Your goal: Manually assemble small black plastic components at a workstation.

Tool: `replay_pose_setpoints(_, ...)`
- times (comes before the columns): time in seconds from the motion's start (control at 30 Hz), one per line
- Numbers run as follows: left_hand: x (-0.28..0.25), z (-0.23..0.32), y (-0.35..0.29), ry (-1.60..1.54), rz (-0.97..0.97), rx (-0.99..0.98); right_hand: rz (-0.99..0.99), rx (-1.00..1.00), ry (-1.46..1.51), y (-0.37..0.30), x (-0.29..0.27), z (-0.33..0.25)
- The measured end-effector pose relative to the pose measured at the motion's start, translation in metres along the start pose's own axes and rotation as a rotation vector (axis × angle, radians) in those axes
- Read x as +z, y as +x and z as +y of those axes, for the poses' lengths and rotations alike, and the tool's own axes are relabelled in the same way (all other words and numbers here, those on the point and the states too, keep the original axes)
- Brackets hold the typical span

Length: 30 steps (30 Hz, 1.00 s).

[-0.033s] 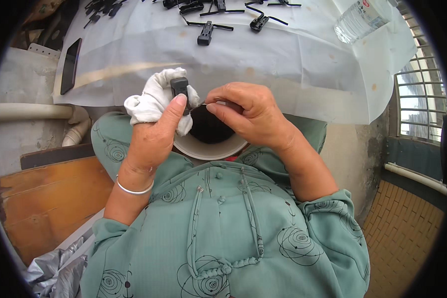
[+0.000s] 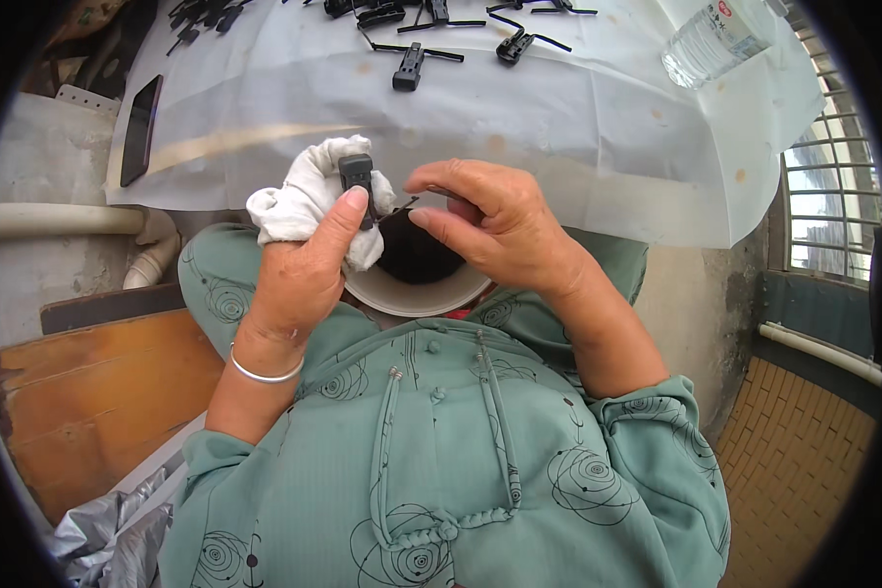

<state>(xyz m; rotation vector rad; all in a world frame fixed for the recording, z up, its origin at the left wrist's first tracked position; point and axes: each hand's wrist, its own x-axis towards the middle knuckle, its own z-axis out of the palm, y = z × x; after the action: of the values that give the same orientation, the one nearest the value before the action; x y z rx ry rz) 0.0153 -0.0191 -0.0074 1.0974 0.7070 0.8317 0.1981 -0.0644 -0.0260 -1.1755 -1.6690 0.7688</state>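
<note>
My left hand [image 2: 309, 260] is closed around a bunched white cloth [image 2: 299, 196] and a small black plastic part [image 2: 356, 171], with the thumb pressing on the part's face. A thin dark strip [image 2: 402, 208] sticks out from the part's lower end towards my right hand. My right hand [image 2: 490, 216] is beside that strip, with thumb and forefinger apart around its tip and the other fingers curled. Below both hands, between my knees, is a pale bucket [image 2: 402, 301] with a dark inside.
On the table's white plastic sheet [image 2: 559, 147] lie several similar black parts with thin arms [image 2: 409, 71], more black pieces [image 2: 206, 15] at the far left, a phone [image 2: 142, 129] and a clear water bottle [image 2: 715, 44]. A wooden board [image 2: 108, 392] leans at the left; a barred window [image 2: 823, 196] is at the right.
My right thumb and forefinger have parted from their pinch, and the thin strip's tip now shows between them. My left hand keeps its hold on the cloth and part.
</note>
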Motion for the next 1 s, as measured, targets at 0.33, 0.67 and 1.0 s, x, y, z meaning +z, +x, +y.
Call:
replay_pose_setpoints(0.33,-0.008,0.006,-0.005,0.221,-0.236,-0.24,-0.023,-0.114,0.01,0.006,0.008,0.003)
replay_pose_setpoints(0.67,-0.016,0.0,-0.015,-0.052,-0.284,-0.333,0.008,0.177,0.228,-0.001,0.034,0.003)
replay_pose_setpoints(1.0,-0.023,-0.026,-0.024,0.267,-0.153,-0.198,-0.228,0.212,0.194,-0.011,0.036,0.005)
